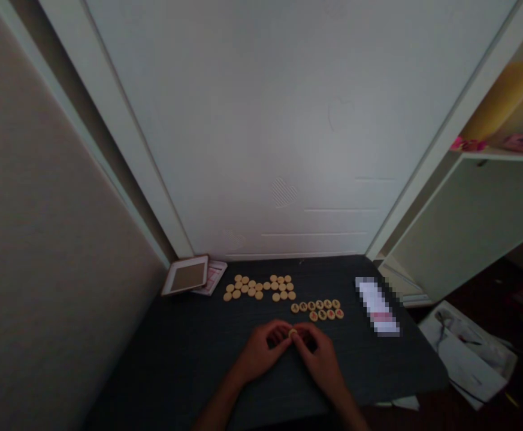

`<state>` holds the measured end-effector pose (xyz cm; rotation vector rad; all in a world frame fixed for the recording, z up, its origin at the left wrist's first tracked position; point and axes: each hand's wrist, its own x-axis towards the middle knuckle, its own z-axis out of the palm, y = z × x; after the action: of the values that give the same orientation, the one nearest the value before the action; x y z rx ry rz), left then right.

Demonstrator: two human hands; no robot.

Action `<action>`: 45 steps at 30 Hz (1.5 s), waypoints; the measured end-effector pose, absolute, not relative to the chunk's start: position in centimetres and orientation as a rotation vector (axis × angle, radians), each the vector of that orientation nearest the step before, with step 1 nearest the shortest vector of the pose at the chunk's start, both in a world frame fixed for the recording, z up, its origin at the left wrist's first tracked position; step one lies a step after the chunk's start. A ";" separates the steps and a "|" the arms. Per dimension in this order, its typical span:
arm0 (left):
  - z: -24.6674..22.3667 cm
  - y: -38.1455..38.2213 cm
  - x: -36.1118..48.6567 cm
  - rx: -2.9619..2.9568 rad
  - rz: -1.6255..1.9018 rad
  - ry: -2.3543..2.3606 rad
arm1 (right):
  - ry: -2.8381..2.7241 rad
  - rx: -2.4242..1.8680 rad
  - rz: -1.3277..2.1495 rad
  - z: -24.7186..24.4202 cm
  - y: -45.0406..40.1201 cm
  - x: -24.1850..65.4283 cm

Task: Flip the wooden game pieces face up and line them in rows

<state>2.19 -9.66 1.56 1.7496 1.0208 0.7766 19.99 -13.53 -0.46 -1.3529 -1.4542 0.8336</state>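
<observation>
The left hand (263, 350) and right hand (322, 354) pinched a small disc (292, 333) together (light, even fingertip pressure suited it), near the marked discs (323, 315).

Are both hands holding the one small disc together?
Yes, the fingertips of the left hand and the right hand meet at a single small disc held between them.

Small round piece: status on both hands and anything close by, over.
Left hand and right hand hold one small round piece between fingertips. Marked pieces just beyond, two rows. Plain pieces farther left.
</observation>
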 end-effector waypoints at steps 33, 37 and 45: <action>0.7 -9.4 2.2 1.774 0.856 1.082 | -1.871 -1.551 0.097 -3.5 -15.5 22.1; 1.0 -9.5 2.2 1.760 0.851 1.081 | -1.869 -1.558 0.061 -3.5 -15.1 21.9; 1.0 -9.5 2.1 1.771 0.856 1.091 | -1.808 -1.569 0.050 -4.4 -14.8 21.9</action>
<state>2.10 -9.49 0.99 1.7714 1.0908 0.8564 21.92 -14.82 -4.42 -1.5685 -1.8078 0.0505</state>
